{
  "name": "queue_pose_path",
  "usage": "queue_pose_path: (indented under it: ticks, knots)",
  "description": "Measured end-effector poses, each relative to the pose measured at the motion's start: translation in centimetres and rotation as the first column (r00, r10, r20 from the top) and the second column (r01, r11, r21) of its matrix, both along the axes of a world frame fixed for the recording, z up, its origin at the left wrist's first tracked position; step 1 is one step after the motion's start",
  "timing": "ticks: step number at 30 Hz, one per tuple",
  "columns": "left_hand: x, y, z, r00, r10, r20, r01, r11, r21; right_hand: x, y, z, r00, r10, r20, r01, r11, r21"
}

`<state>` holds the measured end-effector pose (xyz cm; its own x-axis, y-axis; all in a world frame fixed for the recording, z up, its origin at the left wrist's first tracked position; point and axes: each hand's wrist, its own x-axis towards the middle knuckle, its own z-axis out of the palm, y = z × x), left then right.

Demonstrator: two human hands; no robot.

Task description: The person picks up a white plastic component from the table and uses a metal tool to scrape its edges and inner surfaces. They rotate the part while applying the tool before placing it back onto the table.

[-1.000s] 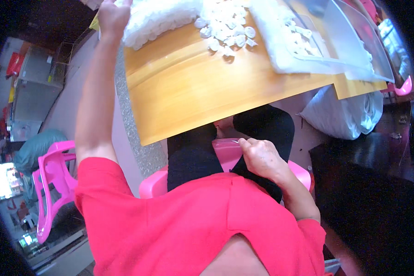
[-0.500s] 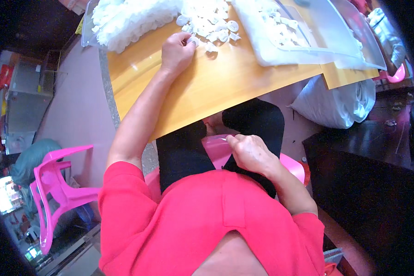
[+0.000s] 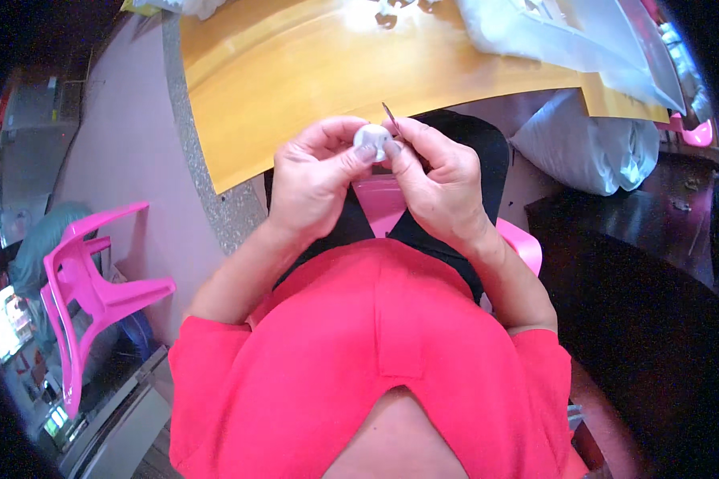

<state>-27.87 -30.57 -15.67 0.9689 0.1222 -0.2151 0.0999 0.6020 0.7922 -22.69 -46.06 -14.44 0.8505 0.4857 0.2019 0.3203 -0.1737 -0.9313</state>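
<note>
White round piece point(image 3: 367, 136) held between two hands, in front of the body at the near edge of the table point(image 3: 295, 88).

The piece is small, pale and disc-like, with a dark spot toward its right side – finer detail is too small to tell. The left hand point(image 3: 310, 180) is closed in a pinch on it: thumb across the lower face, fingers curled behind. The right hand point(image 3: 441, 180) is closed around a thin dark tool point(image 3: 391, 116) – tip pointing up and slightly left – with its thumb at the right rim of the piece; whether that thumb presses cannot be told. Both elbows are bent, and the forearms angle inward, bringing the fingertips together above the lap.
</note>
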Motion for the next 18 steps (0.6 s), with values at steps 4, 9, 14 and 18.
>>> queue_pose_path:
  ticks: [4, 9, 14, 18]
  knots:
    - [-1.5, 0.3, -0.4, 1.0, -0.001, -0.018, 0.0, 0.999, -0.042, -0.6, 0.2, -0.2, 1.0, -0.007, -0.019, 0.008, 1.0, 0.006]
    - [-1.9, 1.4, -1.2, 0.992, -0.119, 0.047, 0.119, 0.993, 0.001, -0.7, 0.1, 0.1, 0.998, 0.063, -0.014, -0.063, 0.998, -0.021]
    - [-2.0, 1.7, -1.4, 0.99, -0.124, 0.059, 0.128, 0.99, -0.055, -1.2, -1.1, -0.2, 0.982, 0.123, 0.141, -0.101, 0.983, -0.155]
    - [-2.3, 3.1, -2.0, 0.975, -0.191, 0.118, 0.2, 0.977, -0.068, -2.1, -1.8, 0.0, 0.945, 0.24, 0.222, -0.177, 0.946, -0.27]
